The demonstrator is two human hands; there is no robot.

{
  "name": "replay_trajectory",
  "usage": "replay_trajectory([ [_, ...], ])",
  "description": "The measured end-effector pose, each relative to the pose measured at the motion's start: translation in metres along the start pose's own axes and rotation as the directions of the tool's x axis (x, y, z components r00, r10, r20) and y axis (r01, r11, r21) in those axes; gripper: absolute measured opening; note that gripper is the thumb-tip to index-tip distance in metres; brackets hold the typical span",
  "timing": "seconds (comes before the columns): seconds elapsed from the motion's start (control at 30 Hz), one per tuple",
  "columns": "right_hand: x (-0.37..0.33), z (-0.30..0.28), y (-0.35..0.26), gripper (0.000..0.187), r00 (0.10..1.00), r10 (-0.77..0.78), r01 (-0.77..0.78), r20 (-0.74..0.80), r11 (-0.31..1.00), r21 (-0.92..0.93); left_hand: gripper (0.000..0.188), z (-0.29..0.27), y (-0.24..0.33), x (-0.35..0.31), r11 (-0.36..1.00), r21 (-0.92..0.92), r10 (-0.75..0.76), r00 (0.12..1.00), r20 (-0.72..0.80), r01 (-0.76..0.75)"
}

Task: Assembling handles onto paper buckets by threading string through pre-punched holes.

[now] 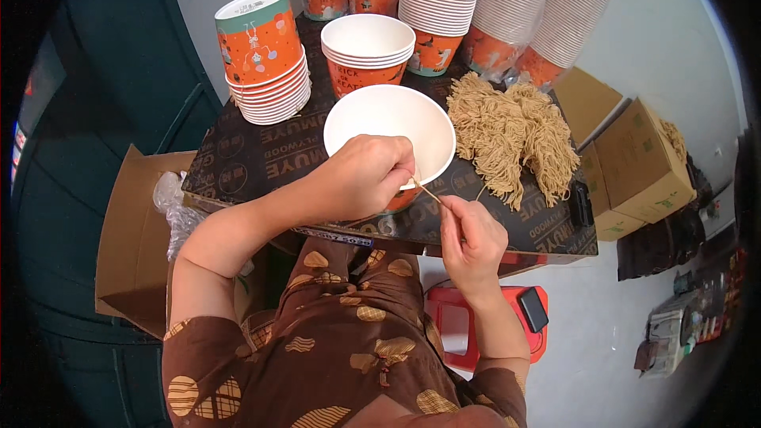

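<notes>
My left hand (371,176) is closed over the near rim of a white-lined paper bucket (372,115), its fingers pinching a thin tan cord (429,192). A short stretch of that cord runs taut to my right hand (473,242), which pinches it just right of the bucket at the table's front edge. Orange printing shows low on the bucket's outside, below my left hand. My left hand hides part of the rim and the spot where the cord meets it. Right of the bucket lies a heap of tan cords (515,133).
Nested orange paper buckets (369,55) stand behind, with taller stacks (441,0) at the back, some in clear plastic. An upside-down stack (258,47) is at the left of the dark printed table (277,143). Cardboard boxes (638,162) stand right; a phone (533,309) lies on a red stool (452,325).
</notes>
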State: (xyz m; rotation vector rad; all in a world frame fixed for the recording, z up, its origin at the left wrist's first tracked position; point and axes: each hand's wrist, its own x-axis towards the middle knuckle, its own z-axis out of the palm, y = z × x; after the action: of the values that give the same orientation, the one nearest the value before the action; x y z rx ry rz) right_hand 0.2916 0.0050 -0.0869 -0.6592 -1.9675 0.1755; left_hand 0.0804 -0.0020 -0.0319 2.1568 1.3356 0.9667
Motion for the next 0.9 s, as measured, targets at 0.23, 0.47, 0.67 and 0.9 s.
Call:
replay_trajectory([
  [0.23, -0.006, 0.003, 0.003, 0.021, 0.999, 0.05, -0.051, 0.012, 0.998, 0.033, 0.007, -0.002, 0.004, 0.0, 0.997, 0.041, 0.07, 0.997, 0.011, -0.071],
  [0.47, -0.003, -0.001, 0.007, 0.019, 0.996, 0.062, -0.066, 0.066, 0.997, 0.047, 0.006, -0.001, -0.001, -0.002, 0.988, 0.085, 0.128, 0.992, 0.02, -0.129],
  [0.67, 0.0, 0.002, 0.011, 0.019, 0.993, 0.109, -0.113, 0.05, 0.99, 0.084, 0.002, -0.001, -0.008, -0.005, 0.967, 0.184, 0.179, 0.984, 0.007, -0.177],
  [0.9, -0.018, -0.01, 0.025, 0.017, 0.978, 0.061, -0.079, 0.2, 0.993, 0.084, 0.025, -0.042, -0.013, -0.008, 0.97, 0.221, 0.129, 0.987, -0.093, -0.106],
])
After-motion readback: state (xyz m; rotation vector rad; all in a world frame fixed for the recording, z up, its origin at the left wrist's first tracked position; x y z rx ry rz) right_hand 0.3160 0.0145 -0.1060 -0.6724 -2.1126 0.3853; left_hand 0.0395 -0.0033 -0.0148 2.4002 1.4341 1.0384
